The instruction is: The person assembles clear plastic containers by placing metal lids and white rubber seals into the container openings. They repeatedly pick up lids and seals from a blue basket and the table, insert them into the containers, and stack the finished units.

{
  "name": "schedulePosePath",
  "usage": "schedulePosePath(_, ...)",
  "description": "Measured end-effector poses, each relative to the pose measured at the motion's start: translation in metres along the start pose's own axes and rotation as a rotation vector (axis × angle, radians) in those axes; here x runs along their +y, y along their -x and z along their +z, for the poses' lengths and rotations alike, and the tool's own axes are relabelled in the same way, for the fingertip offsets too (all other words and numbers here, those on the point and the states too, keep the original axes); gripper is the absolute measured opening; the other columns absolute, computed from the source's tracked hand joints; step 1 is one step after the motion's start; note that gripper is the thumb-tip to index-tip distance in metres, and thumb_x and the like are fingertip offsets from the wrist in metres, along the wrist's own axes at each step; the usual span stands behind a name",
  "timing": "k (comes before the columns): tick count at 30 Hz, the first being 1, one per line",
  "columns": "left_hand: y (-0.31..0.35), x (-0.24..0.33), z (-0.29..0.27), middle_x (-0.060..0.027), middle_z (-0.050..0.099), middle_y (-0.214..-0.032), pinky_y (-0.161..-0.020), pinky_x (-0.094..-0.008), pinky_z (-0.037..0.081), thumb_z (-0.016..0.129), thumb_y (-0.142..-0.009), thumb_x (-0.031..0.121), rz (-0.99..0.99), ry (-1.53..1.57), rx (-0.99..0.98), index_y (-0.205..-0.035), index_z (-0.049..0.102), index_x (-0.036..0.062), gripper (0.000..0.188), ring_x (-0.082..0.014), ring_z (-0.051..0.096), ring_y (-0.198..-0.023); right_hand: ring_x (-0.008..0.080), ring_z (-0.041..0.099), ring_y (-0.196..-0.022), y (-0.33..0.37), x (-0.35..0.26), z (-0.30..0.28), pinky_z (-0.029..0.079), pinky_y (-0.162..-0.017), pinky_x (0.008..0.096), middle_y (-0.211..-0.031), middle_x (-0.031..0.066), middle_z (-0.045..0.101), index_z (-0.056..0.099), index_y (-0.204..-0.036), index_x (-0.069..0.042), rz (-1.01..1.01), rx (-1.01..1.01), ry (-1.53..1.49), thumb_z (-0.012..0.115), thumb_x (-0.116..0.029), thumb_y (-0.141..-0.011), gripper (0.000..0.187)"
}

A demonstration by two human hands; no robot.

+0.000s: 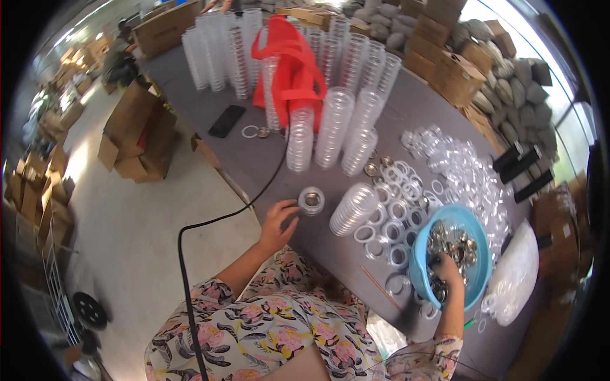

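My left hand (278, 223) is at the table's near edge, thumb and fingers apart. Its fingertips lie right beside a small clear round container (311, 200) with a shiny metal piece inside; whether they touch it I cannot tell. My right hand (447, 270) reaches down into a light blue basin (484, 254) filled with small shiny metal parts (467, 253). Its fingertips are hidden among those parts. Between the hands, a leaning stack of clear round containers (353, 209) stands beside many loose white-rimmed rings (395, 209).
Tall stacks of clear containers (333, 127) and a red bag (293, 70) stand farther back. A black phone (227, 121) lies at the left. A black cable (219, 219) crosses the table edge. Clear plastic pieces (467, 165) are heaped at right, near a filled plastic bag (513, 279).
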State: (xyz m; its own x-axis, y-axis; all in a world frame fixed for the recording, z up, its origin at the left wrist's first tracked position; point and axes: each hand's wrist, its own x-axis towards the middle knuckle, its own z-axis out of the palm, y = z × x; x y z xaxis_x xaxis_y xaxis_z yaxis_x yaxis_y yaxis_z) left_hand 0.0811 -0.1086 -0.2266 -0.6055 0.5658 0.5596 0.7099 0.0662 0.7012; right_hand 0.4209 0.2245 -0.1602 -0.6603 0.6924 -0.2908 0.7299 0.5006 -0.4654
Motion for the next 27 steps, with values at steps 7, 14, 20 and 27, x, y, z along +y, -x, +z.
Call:
schedulePosePath(7,-0.006,0.026,-0.009,-0.0122,0.055,-0.112,-0.088,-0.0371,0.041,0.061,-0.077,0.0,0.013,0.107,0.124,-0.104,0.061,0.0041,0.027,-0.0293,0.053,-0.103,0.0125,0.059,-0.069,-0.003,0.005,-0.027,0.046,-0.059,0.0252,-0.083,0.005,0.063,0.06,-0.093,-0.005,0.025,0.561,-0.715,0.057,-0.004,-0.078,0.016)
schedulePosePath(14,-0.045,0.137,-0.011,-0.0115,0.054,-0.118,-0.081,-0.0365,0.044,0.063,-0.076,0.008,0.486,0.215,-0.329,-0.119,0.053,0.0088,0.044,-0.0276,0.055,-0.097,0.0073,0.053,-0.058,0.067,-0.177,0.021,0.042,-0.043,0.0187,-0.078,0.0017,0.06,0.06,-0.096,-0.007,-0.144,0.028,-1.158,0.051,0.0,-0.074,0.025)
schedulePosePath(20,-0.053,0.147,0.013,-0.0091,0.056,-0.111,-0.078,-0.0344,0.045,0.062,-0.079,0.007,0.417,0.263,-0.578,-0.119,0.052,0.0078,0.041,-0.0234,0.055,-0.098,0.0078,0.051,-0.053,0.054,-0.194,0.069,0.034,-0.041,0.0189,-0.074,0.002,0.057,0.055,-0.098,-0.006,-0.043,-0.324,-1.508,0.053,-0.009,-0.087,0.012)
schedulePosePath(27,-0.068,0.146,-0.005,-0.0073,0.058,-0.091,-0.068,-0.0284,0.047,0.067,-0.073,-0.005,0.079,0.552,-0.484,-0.096,0.062,0.0045,0.026,-0.0176,0.058,-0.081,0.013,0.058,-0.066,0.029,-0.18,0.081,0.042,-0.05,0.0257,-0.081,0.0038,0.062,0.056,-0.101,-0.01,0.135,-0.293,-1.87,0.059,-0.021,-0.087,0.019)
